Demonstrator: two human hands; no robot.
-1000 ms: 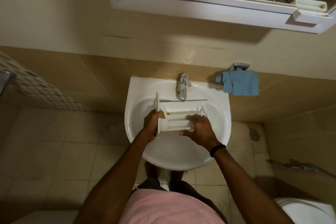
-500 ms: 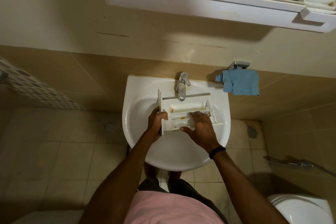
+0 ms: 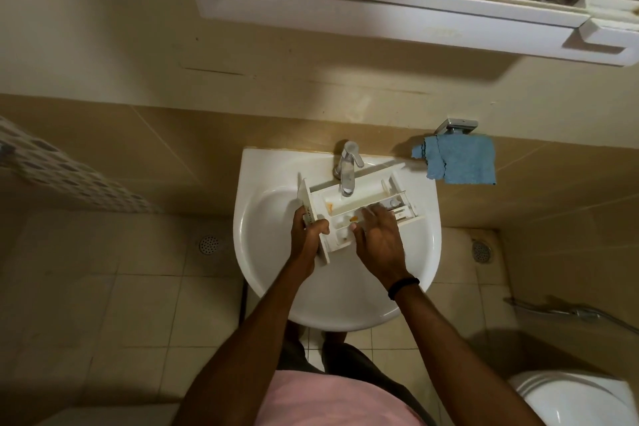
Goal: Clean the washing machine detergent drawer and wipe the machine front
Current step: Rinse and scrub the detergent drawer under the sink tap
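Note:
A white detergent drawer (image 3: 363, 197) lies across the white sink (image 3: 276, 218), under the chrome tap (image 3: 347, 168). Orange-brown residue marks two of its compartments. My left hand (image 3: 306, 232) grips the drawer's front panel at its left end, fingers curled round the edge. My right hand (image 3: 378, 235) lies over the drawer's near compartments, its fingers reaching inside and touching the dividers; the fingertips are blurred. The drawer is tilted, with its right end toward the back right of the basin. I cannot see any water running from the tap.
A blue cloth (image 3: 460, 162) hangs from a chrome holder on the tiled wall right of the sink. A mirror cabinet (image 3: 380, 3) juts out overhead. A toilet (image 3: 574, 398) stands at lower right, a spray hose (image 3: 570, 313) beside it. Floor drains (image 3: 208, 244) flank the sink.
The drawer has swung so that its right end points further back and right. My right hand has slid along the compartments; my left hand keeps its grip on the front panel.

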